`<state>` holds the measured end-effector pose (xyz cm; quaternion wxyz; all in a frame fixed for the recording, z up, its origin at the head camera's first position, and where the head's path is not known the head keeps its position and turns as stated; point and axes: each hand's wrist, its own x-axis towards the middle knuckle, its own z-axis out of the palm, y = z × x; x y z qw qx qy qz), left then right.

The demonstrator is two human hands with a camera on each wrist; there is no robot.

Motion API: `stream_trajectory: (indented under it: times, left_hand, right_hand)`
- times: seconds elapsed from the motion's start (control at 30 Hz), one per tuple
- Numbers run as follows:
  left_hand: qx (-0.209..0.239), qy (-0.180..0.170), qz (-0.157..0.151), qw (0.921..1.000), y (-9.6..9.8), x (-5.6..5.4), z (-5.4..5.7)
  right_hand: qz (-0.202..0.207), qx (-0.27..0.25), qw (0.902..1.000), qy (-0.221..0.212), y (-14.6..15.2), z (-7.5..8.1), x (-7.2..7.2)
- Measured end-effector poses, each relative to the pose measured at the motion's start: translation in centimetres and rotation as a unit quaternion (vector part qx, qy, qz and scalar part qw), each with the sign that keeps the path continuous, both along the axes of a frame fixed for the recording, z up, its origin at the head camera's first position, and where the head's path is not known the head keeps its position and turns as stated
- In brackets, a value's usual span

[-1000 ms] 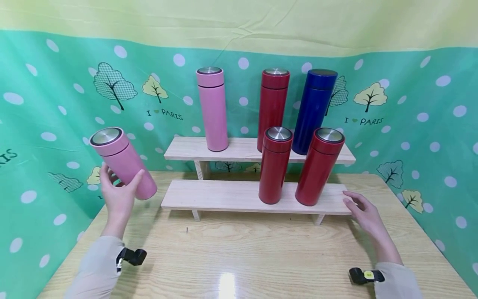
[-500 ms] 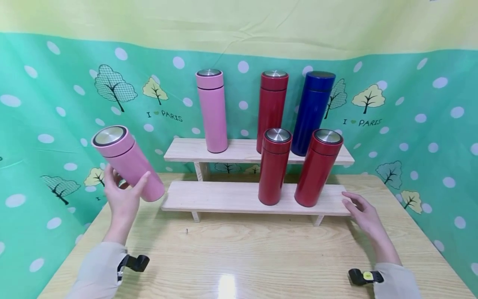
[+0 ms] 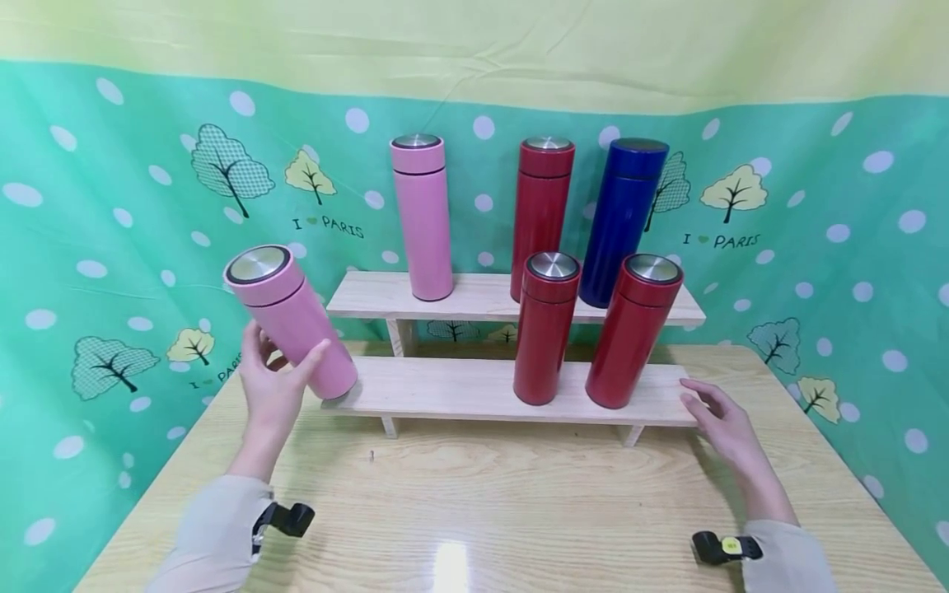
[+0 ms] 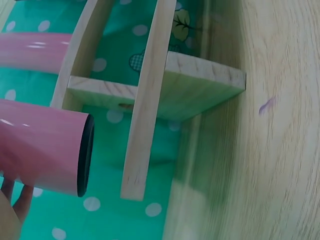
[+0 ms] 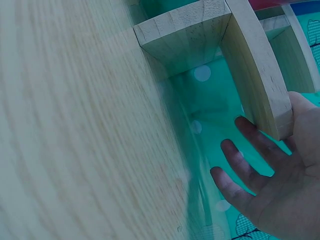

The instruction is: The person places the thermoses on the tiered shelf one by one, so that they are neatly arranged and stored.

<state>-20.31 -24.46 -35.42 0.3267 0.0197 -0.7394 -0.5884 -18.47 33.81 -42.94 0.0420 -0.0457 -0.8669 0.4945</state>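
My left hand [image 3: 274, 395] grips a pink thermos bottle [image 3: 296, 321], tilted with its silver-topped lid to the left. Its dark base hangs over the left end of the lower wooden shelf [image 3: 423, 383]. In the left wrist view a gap shows between the pink thermos [image 4: 40, 145] and the shelf board [image 4: 145, 115]. My right hand [image 3: 722, 420] is at the right end of that shelf, thumb and fingertips at the board's edge. The right wrist view shows the fingers [image 5: 240, 165] spread and fairly straight beside the board end.
Two red thermoses [image 3: 547, 329] [image 3: 635, 329] stand on the right half of the lower shelf. On the upper shelf [image 3: 474, 292] are a pink thermos [image 3: 423, 218], a red one [image 3: 544, 206] and a blue one [image 3: 624, 222]. A polka-dot curtain [image 3: 474, 82] hangs behind the wooden table [image 3: 519, 502].
My left hand has carried the pink thermos to the right, from beside the shelves to over the lower shelf's left end. The right hand has stayed in place.
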Motion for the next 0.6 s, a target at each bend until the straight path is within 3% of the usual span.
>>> stream_trajectory:
  times: [0.37, 0.6]
  left_hand:
    - [0.005, 0.021, -0.03, 0.9993, 2.2, -0.1, 0.0]
    - [0.022, 0.009, -0.063, 0.9977, 3.5, -0.2, 0.2]
  right_hand:
    - [0.001, -0.001, 1.0, 0.004, 0.1, -0.2, 0.0]
    - [0.004, 0.002, 0.9999, -0.009, 0.1, 0.0, 0.0]
